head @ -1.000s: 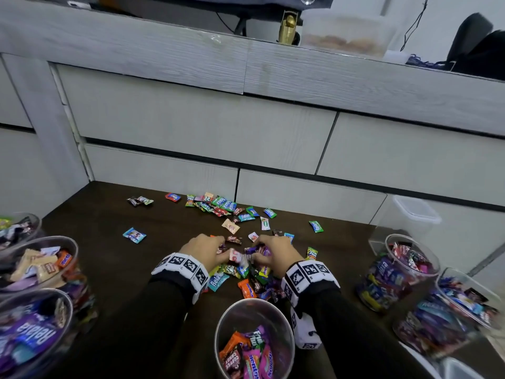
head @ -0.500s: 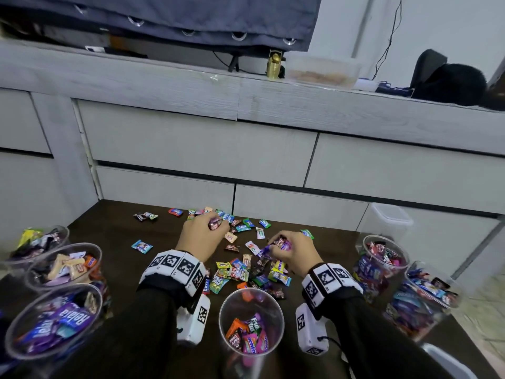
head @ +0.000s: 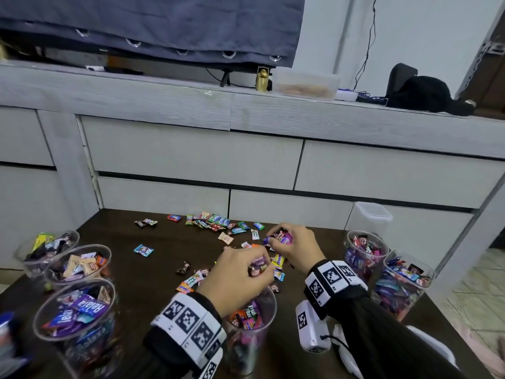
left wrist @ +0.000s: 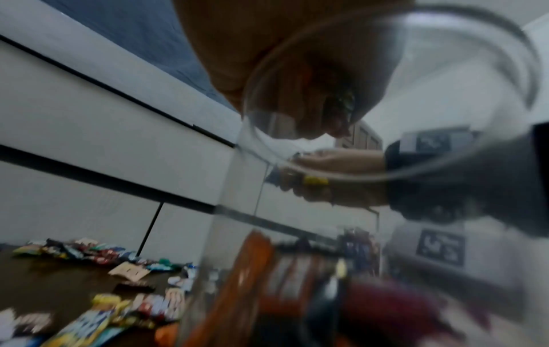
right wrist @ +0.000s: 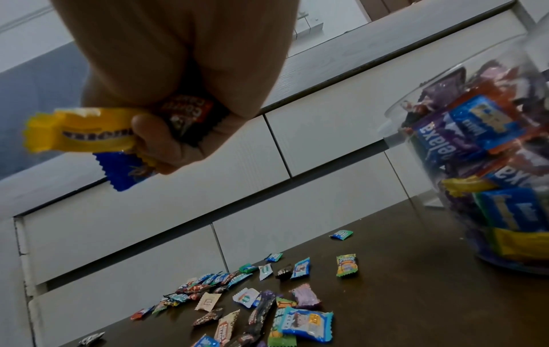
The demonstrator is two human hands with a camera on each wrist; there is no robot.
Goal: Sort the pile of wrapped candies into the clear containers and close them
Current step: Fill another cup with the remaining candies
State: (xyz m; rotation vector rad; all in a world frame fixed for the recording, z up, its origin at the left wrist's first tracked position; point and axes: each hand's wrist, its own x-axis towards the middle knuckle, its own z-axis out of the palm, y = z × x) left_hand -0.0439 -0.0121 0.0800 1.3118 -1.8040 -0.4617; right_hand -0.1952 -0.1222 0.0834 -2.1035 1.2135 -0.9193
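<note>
Your left hand covers most of the mouth of the near cup, so what lies under the palm is hidden. The left wrist view is blurred and shot through that cup's wall; wrappers in your fist there cannot be read. Left fingers are curled tight on a few small candies, purple and dark, held over the cup's rim. Your right hand is raised above the pile, fingers curled on a bunch: a pink-purple one shows on top; from below, a yellow wrapper, a blue one and a dark one. Exact count in either hand cannot be told.

The bottom of the near cup is cut off by your sleeve. The three cups on the left sit at the counter edge, the nearest partly out of frame. Two filled cups on the right stand close to the right edge, a lidded clear box behind them. Bare counter lies between the left cups and the pile.

Loose candies scatter along the far side near the drawer fronts, more around your hands, one blue piece alone to the left. All cups are open, no lids on.
</note>
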